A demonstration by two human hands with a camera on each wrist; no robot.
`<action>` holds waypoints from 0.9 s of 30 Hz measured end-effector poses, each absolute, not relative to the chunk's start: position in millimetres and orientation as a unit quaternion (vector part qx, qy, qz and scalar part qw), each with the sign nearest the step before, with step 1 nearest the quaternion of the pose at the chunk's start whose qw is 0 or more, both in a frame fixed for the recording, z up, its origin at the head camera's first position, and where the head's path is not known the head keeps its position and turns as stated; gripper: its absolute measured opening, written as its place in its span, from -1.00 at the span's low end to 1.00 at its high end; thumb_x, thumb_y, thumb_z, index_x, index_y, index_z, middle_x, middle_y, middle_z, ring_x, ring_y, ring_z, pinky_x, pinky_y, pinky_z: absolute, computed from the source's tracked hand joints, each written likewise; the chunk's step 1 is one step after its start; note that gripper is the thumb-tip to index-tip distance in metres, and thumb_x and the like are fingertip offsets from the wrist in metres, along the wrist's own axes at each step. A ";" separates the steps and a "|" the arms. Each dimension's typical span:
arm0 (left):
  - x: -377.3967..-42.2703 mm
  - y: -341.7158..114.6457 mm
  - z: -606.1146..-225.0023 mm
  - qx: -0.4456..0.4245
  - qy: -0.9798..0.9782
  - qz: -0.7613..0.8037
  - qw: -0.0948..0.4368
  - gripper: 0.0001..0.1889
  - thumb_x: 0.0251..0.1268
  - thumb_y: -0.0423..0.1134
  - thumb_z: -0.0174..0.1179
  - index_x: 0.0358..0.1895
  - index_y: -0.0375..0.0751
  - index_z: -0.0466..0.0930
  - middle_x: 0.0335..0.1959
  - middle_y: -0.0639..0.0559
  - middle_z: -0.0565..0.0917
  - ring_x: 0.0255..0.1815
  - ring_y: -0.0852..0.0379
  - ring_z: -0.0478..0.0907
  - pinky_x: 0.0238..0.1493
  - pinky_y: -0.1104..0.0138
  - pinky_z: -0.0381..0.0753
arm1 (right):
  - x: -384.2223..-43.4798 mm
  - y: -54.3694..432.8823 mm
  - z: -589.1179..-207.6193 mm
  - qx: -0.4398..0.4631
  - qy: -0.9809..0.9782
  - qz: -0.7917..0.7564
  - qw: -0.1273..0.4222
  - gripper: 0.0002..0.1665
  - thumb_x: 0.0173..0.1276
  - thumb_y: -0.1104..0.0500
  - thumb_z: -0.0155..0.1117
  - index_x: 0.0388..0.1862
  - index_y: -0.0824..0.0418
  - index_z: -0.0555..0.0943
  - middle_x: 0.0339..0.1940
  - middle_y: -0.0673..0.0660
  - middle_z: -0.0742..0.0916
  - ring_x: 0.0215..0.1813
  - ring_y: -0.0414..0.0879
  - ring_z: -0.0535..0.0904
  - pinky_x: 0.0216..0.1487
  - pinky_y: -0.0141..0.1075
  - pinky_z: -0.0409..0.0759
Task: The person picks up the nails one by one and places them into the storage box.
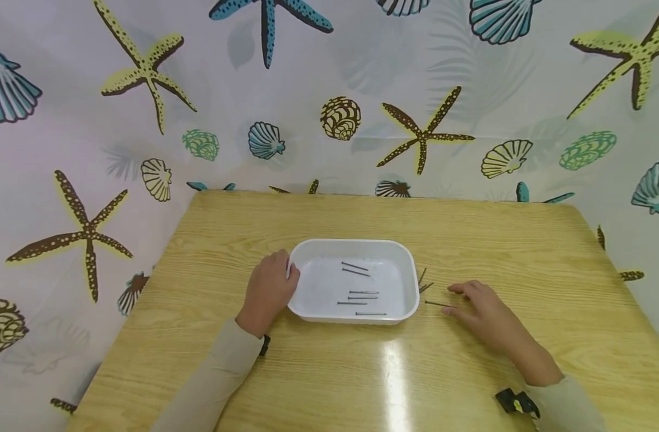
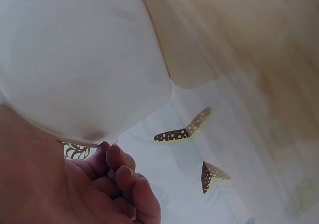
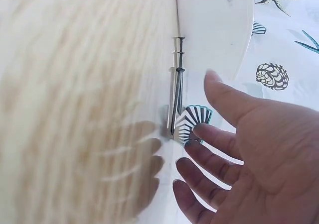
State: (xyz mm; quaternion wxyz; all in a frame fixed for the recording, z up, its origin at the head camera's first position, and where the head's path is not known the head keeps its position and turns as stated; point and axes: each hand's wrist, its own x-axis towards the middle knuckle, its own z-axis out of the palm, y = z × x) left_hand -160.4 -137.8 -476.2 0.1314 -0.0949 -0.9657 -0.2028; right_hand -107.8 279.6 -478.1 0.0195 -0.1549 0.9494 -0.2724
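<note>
A white plastic tray [image 1: 318,282] sits mid-table with several steel nails [image 1: 363,292] lying loose inside. My left hand [image 1: 271,286] grips the tray's left rim. In the left wrist view, curled fingers [image 2: 142,191] show under the tray's edge. Just off the tray's right side, more nails [image 1: 423,287] lie on the table. A single nail [image 1: 436,303] points toward my right hand [image 1: 483,312]. That hand hovers over it, thumb and fingers apart. In the right wrist view, the fingers are spread and hold nothing, close beside nails [image 3: 180,79] on the table.
The wood-grain table [image 1: 329,372] has a glare streak near the front. Behind it and along its sides hangs a pale cloth [image 1: 307,72] printed with starfish and shells. A black strap [image 1: 517,402] is on the right wrist.
</note>
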 end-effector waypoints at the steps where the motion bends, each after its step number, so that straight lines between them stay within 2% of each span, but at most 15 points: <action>1: -160.1 -137.7 -476.0 -0.095 -0.966 -0.204 0.130 -0.79 0.25 -0.20 -0.01 -0.52 -0.14 0.27 -0.66 0.03 0.30 -0.65 0.09 0.26 -0.61 0.29 0.24 | -107.7 280.0 -479.1 -0.153 0.950 -0.270 0.021 -0.37 0.26 -0.15 0.21 0.10 0.30 0.50 -0.03 0.20 0.56 0.01 0.11 0.44 -0.02 0.06 0.41; 8: -160.0 -136.8 -475.3 -0.088 -0.967 -0.206 0.123 -0.80 0.27 -0.20 -0.01 -0.51 -0.15 0.28 -0.65 0.02 0.31 -0.64 0.09 0.26 -0.60 0.29 0.25 | -107.9 281.2 -484.0 -0.159 0.952 -0.260 0.026 -0.45 0.24 -0.12 0.24 0.02 0.26 0.54 -0.06 0.17 0.57 0.05 0.15 0.42 0.04 0.08 0.36; 17: -160.7 -136.6 -475.4 -0.082 -0.969 -0.204 0.115 -0.79 0.27 -0.19 -0.01 -0.50 -0.15 0.28 -0.65 0.02 0.32 -0.62 0.08 0.27 -0.59 0.29 0.25 | -111.8 273.7 -486.2 -0.181 0.947 -0.266 0.002 -0.78 0.25 0.10 0.28 -0.20 0.19 0.61 -0.26 0.03 0.59 -0.16 -0.04 0.48 -0.14 -0.10 0.45; 27: -160.1 -138.2 -474.0 -0.079 -0.970 -0.202 0.113 -0.80 0.28 -0.18 -0.02 -0.49 -0.14 0.29 -0.64 0.02 0.32 -0.61 0.09 0.27 -0.59 0.29 0.26 | -119.6 267.3 -487.0 -0.175 0.941 -0.287 0.025 -0.90 0.24 0.20 0.28 -0.29 0.21 0.61 -0.36 0.00 0.60 -0.26 -0.13 0.50 -0.22 -0.18 0.49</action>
